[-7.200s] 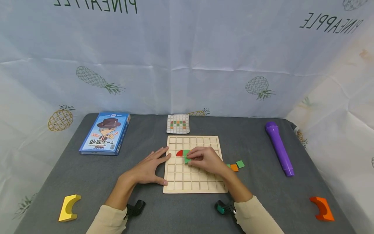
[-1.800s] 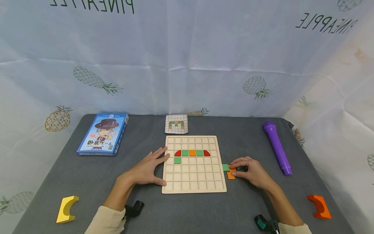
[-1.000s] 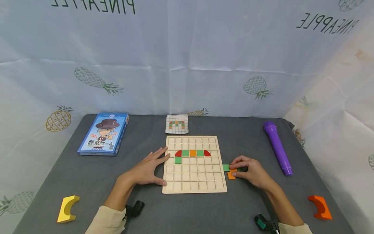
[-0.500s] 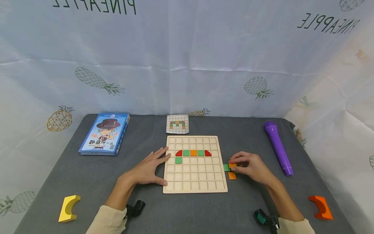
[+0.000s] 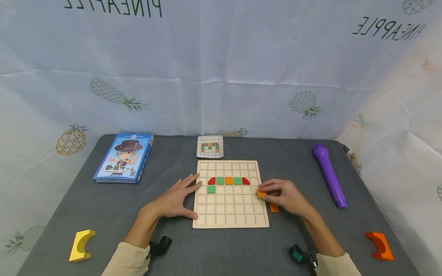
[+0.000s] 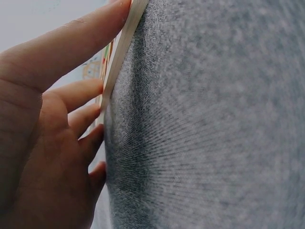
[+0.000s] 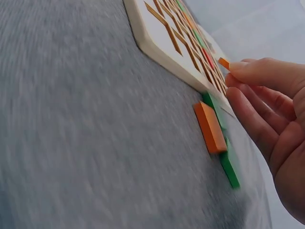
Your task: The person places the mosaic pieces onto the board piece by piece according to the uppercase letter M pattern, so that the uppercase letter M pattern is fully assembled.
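A wooden grid board (image 5: 229,220) lies mid-table. One row holds a red quarter-round tile (image 5: 211,181), a green square, an orange square (image 5: 228,181), a green square and another red quarter-round (image 5: 246,181); a green square (image 5: 211,189) sits below the left red one. My left hand (image 5: 172,200) spreads its fingers along the board's left edge, thumb touching near the lower corner. Between thumb and fingers my right hand (image 5: 284,196) pinches an orange square tile (image 5: 261,194) over the right edge. Loose beside the board are an orange tile (image 7: 209,128) and two green tiles (image 7: 230,164).
A pattern card (image 5: 210,153) showing coloured squares lies behind the board. At the back left is a blue game box (image 5: 123,158); a purple stick (image 5: 329,175) lies to the right. Yellow (image 5: 81,245) and orange (image 5: 381,246) arch blocks flank the front.
Since the oldest frame, the row has gained orange, green and red tiles, and a green square sits below the left red. My right hand lifted an orange tile leftward; my left stayed put.
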Demonstrator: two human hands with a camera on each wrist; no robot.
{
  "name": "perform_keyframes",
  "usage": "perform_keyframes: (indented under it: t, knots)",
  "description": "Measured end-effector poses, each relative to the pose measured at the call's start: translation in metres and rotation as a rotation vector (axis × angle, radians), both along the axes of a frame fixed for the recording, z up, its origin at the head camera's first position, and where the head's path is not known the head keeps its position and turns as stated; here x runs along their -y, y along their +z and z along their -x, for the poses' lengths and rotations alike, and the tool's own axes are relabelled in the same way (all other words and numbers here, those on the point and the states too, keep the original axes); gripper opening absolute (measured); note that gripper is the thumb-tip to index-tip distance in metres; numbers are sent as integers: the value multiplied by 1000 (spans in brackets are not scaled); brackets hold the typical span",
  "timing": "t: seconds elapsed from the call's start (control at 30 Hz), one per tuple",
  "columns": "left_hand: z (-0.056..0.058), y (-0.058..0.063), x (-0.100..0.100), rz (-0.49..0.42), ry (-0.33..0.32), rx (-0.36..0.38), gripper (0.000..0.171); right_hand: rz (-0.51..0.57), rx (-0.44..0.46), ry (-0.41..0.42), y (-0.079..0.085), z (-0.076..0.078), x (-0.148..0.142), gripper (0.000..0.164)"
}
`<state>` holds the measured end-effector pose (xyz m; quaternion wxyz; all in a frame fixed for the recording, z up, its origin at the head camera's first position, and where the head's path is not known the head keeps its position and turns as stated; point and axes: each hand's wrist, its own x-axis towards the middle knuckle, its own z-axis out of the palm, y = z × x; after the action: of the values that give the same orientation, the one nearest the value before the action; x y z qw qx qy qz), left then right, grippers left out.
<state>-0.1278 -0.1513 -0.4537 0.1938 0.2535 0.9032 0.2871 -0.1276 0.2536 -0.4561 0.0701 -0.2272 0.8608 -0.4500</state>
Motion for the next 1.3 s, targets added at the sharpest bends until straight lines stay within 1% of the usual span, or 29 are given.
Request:
perform_keyframes:
  t: [0.4,0.83,1.13,1.3]
  knots:
    - [-1,1,-1,10,5,2,107,25,-32,83,-5,6,38,26]
    - [0,1,-1,2,-2,2,107,24,-29,163,-8,12,77,25]
    - [1,0,-2,18,5,6,106,24,-24,168,-7,12,102,26]
    - [1,0,-1,13,-3,-2,106,33,-64,182,-5,12,117,25]
